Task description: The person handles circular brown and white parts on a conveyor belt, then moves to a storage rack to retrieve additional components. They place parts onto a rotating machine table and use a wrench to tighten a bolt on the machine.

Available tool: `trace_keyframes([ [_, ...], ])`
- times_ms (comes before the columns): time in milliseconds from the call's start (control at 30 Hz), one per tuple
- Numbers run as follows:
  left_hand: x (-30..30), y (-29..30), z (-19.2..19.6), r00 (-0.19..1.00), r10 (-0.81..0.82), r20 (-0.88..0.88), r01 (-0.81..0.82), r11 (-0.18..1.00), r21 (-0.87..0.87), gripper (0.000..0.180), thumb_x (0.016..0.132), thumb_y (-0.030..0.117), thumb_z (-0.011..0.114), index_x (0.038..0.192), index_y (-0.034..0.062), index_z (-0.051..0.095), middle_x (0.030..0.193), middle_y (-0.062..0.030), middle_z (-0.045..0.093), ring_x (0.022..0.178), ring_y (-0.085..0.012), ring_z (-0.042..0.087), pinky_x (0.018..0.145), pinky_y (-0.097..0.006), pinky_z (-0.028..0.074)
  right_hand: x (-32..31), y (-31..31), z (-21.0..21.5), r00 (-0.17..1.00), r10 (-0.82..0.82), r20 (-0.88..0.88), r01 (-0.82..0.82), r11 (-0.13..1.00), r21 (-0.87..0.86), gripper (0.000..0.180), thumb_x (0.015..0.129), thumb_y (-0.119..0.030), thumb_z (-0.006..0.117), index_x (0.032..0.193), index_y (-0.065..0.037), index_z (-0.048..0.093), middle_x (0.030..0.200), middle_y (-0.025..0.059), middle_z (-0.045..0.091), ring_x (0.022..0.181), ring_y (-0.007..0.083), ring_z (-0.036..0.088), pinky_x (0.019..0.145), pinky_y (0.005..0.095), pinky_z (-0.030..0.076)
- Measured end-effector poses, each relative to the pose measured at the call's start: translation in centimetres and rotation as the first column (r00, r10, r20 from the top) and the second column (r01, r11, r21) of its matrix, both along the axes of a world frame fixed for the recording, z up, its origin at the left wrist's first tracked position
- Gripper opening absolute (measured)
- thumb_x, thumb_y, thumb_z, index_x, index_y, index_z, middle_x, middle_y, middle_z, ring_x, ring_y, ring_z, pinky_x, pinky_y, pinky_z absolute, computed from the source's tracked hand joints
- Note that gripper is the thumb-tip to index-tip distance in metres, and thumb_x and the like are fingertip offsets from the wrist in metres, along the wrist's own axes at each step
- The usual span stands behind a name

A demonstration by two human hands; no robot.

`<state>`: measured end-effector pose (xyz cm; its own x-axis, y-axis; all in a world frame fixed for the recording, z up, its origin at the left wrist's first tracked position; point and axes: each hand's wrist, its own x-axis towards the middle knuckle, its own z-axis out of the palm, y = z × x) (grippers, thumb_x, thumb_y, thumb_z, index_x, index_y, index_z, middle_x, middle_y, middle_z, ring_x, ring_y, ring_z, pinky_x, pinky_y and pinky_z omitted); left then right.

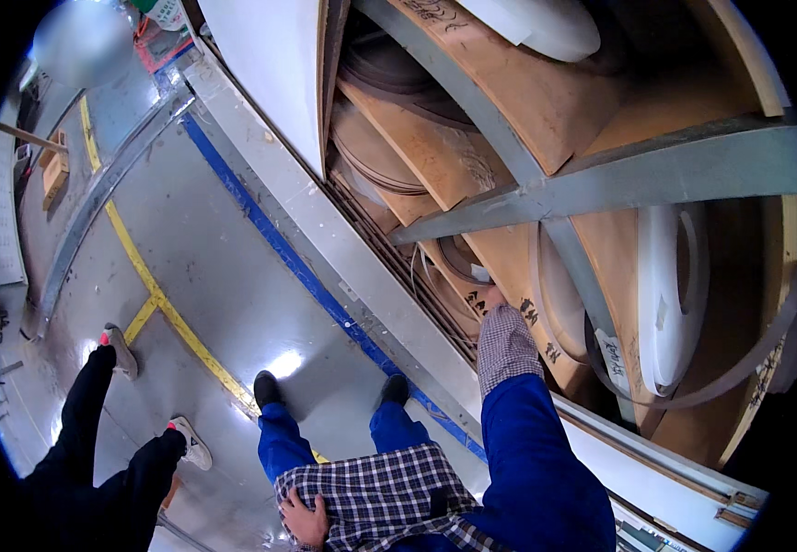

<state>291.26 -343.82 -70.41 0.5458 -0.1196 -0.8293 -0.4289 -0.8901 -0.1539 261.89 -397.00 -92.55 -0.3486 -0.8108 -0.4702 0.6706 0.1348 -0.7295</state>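
My right hand (486, 299), below a checked cuff, reaches into a slot of the rack between brown boards. It is nearest to a dark coiled strip (459, 259) with a small white label; its fingers are mostly hidden, so I cannot make out a grip. My left hand (305, 522) lies on the checked apron (371, 483) at my waist, fingers spread a little, holding nothing. Right of my right hand, a pale roll (560, 294) leans behind a board with dark handwriting.
Grey metal bars (619, 181) cross the rack. A white roll (670, 304) stands at its right, with a loose strip (757, 359) bowing outward. Blue tape (279, 244) and yellow lines mark the floor. Another person's legs (90, 405) are at lower left; a wooden block (55, 175) lies beyond.
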Motion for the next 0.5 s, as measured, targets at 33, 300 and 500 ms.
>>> trace_keyframes([
  [33,-0.5,0.4,-0.3,0.999,-0.031,0.029,0.032,0.999,-0.027,0.075,0.081,0.055,0.056,0.14,0.0126,0.035,0.131,-0.0273,0.044,0.114,-0.0479,0.047,0.094,-0.056,0.041,-0.2,-0.2,-0.2,1.0,0.004,-0.007,-0.004,1.0,0.011,0.014,0.093,-0.018,0.052,0.099,-0.007,0.059,0.087,0.0088,0.06,0.084,0.0236,0.058,0.086,0.039,0.044],
  [300,0.0,-4.3,0.8,0.998,0.032,-0.045,-0.033,0.999,-0.017,0.075,0.08,0.052,0.056,0.139,0.0118,0.034,0.128,-0.0321,0.044,0.113,-0.0476,0.048,0.094,-0.053,0.041,-1.9,-2.0,-2.8,0.993,0.072,-0.092,-0.063,0.993,0.101,0.019,0.093,-0.023,0.051,0.1,-0.009,0.062,0.084,0.0081,0.062,0.075,0.0225,0.059,0.077,0.0368,0.047],
  [500,2.4,-0.9,0.5,0.999,-0.01,-0.054,0.005,0.996,-0.09,0.074,0.081,0.055,0.055,0.138,0.011,0.037,0.127,-0.0303,0.046,0.113,-0.0466,0.048,0.095,-0.053,0.041,-2.3,1.5,0.9,0.902,0.3,-0.309,-0.216,0.936,0.279,0.023,0.092,-0.027,0.051,0.101,-0.01,0.063,0.082,0.0076,0.063,0.068,0.0216,0.06,0.069,0.0351,0.049],
])
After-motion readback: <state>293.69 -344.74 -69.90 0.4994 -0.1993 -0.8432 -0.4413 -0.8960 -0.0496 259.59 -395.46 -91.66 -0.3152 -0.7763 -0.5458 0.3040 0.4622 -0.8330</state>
